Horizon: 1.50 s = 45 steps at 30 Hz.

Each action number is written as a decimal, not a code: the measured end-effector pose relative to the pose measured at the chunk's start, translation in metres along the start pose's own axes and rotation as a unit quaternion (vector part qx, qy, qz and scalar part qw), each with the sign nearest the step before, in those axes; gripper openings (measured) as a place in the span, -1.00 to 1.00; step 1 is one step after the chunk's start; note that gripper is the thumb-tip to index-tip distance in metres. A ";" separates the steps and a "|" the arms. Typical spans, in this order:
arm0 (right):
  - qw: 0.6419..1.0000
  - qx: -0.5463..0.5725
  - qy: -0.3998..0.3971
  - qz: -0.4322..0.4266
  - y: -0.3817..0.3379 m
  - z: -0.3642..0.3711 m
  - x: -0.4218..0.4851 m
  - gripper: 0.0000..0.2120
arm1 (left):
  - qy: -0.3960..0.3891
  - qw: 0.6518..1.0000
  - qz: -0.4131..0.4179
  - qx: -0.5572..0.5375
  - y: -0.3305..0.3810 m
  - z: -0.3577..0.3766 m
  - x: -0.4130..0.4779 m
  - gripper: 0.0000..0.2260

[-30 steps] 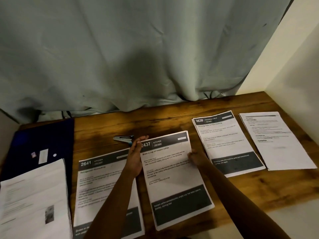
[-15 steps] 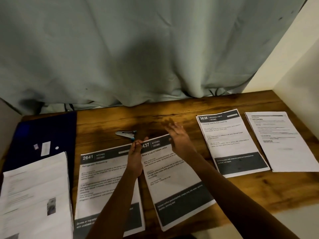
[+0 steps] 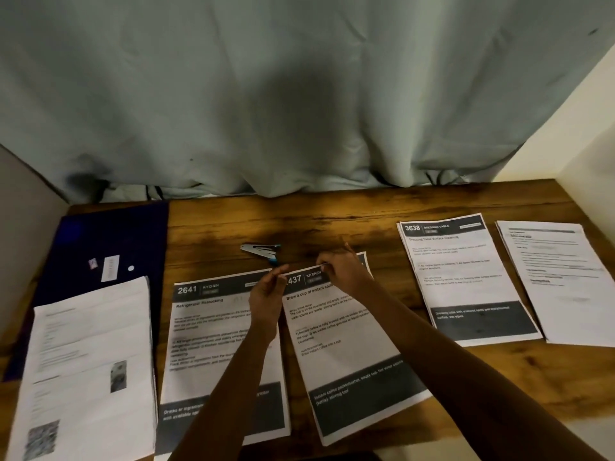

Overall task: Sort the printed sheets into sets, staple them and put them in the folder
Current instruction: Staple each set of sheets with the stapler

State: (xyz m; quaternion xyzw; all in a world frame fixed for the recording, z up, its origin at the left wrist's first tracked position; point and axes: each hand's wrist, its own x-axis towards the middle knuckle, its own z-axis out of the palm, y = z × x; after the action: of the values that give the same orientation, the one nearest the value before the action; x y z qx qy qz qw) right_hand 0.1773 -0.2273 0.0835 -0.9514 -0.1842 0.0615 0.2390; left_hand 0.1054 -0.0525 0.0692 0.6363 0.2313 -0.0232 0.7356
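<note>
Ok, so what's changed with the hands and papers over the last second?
The right hand let go of the right edge of the 2437 set, moved forward and leftward, and now pinches its top edge. The left hand keeps holding the top left corner. The stapler, the 2641 set, the 3638 set and the folder stayed put.

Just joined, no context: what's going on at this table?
A person is handling the 2437 set: the left hand pinches its top left corner and the right hand pinches its top edge. The stapler lies untouched on the table just behind. The 2641 set lies on the left, the 3638 set and a plain stack on the right. The folder is far left, with more sheets on it.
</note>
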 end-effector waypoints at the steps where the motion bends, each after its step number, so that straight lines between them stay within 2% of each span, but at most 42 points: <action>1: 1.000 0.002 -0.004 0.003 0.001 0.001 0.001 -0.88 | 0.008 0.999 0.006 0.037 0.001 -0.003 0.002 -0.83; 3: 1.000 0.000 -0.025 0.010 0.002 0.002 0.004 -0.87 | 0.010 0.996 0.016 0.091 0.003 -0.008 0.004 -0.85; 6: 0.997 0.001 -0.076 0.026 -0.001 -0.002 0.013 -0.84 | 0.006 0.993 0.014 0.115 0.007 -0.012 0.006 -0.86; 10: 0.992 0.074 -0.080 0.069 -0.021 -0.010 0.036 -0.60 | 0.013 0.991 0.004 0.130 0.011 -0.012 0.008 -0.84; 13: 0.993 0.087 -0.079 0.029 -0.042 -0.009 0.056 -0.52 | 0.020 0.991 -0.006 0.134 0.010 -0.013 0.010 -0.85; 16: 0.991 0.060 -0.120 -0.021 -0.059 -0.002 0.071 -0.48 | 0.027 0.991 -0.010 0.132 0.009 -0.013 0.010 -0.86; 20: 0.987 0.040 -0.151 -0.027 -0.067 0.008 0.082 -0.45 | 0.034 0.990 0.002 0.134 0.010 -0.014 0.006 -0.85; 23: 0.989 -0.008 -0.147 -0.025 -0.071 0.015 0.086 -0.46 | 0.034 0.992 0.003 0.125 0.011 -0.014 0.005 -0.85; 30: 0.988 -0.123 -0.094 -0.013 -0.071 0.022 0.082 -0.63 | 0.032 0.995 -0.001 0.099 0.011 -0.015 0.003 -0.81; 34: 0.956 -0.269 -0.098 0.064 -0.064 0.014 0.078 -0.59 | 0.021 0.995 0.003 0.097 0.011 -0.016 0.003 -0.83; 36: 0.944 -0.301 -0.106 0.083 -0.060 0.012 0.077 -0.55 | 0.020 0.995 0.005 0.097 0.012 -0.016 0.002 -0.82; 42: 0.956 -0.265 -0.106 0.060 -0.047 0.007 0.073 -0.68 | 0.013 0.998 -0.002 0.068 0.011 -0.017 0.001 -0.84; 45: 0.981 -0.154 -0.082 0.081 -0.038 -0.007 0.068 -0.69 | 0.005 0.998 0.004 0.063 0.010 -0.018 0.000 -0.81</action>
State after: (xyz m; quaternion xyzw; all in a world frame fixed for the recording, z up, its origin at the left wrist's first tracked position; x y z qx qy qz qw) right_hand 0.2292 -0.1733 0.1056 -0.9803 -0.1332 0.1291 0.0675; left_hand 0.1033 -0.0336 0.0772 0.6821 0.2306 -0.0316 0.6932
